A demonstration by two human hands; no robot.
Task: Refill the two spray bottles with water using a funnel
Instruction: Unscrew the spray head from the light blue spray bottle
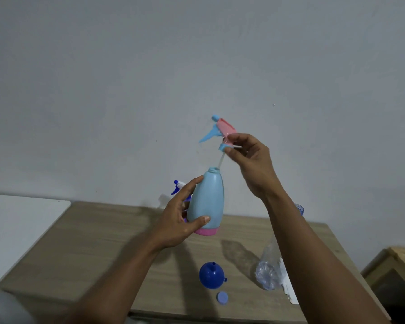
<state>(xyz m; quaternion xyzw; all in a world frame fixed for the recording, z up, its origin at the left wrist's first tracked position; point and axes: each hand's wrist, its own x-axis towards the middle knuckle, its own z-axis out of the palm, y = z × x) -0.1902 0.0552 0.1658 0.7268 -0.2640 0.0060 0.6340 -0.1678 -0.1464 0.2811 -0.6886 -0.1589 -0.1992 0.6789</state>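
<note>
Head view showed the right hand [248,160] raised above the table, thumb and fingertips pinching the collar of a pink and blue spray head [221,129], its nozzle pointing left. From that collar a thin clear dip tube [221,161] ran down and slightly left, and its lower end was still inside the open neck of the light blue bottle [207,202] directly beneath. The left hand [180,220] was wrapped around that bottle's lower body, thumb across the front near the pink base, holding it off the table with its long axis close to upright and the mouth facing up toward the right hand. The whole move seemed to turn on that line: tube and bottle axis nearly matched, so a pull straight up along it should free the tube.

On the wooden table [103,242] below sat one dark blue funnel [211,275], wide end down, and just in front of it one small round blue cap [222,298]. Right of these, partly hidden by the right forearm, lay one clear plastic water bottle [268,272]. A second spray bottle, showing only its blue and white trigger head [178,186], stood behind the left hand. That made two spray bottles, one funnel, one water bottle. The funnel lay nearer the left hand.
</note>
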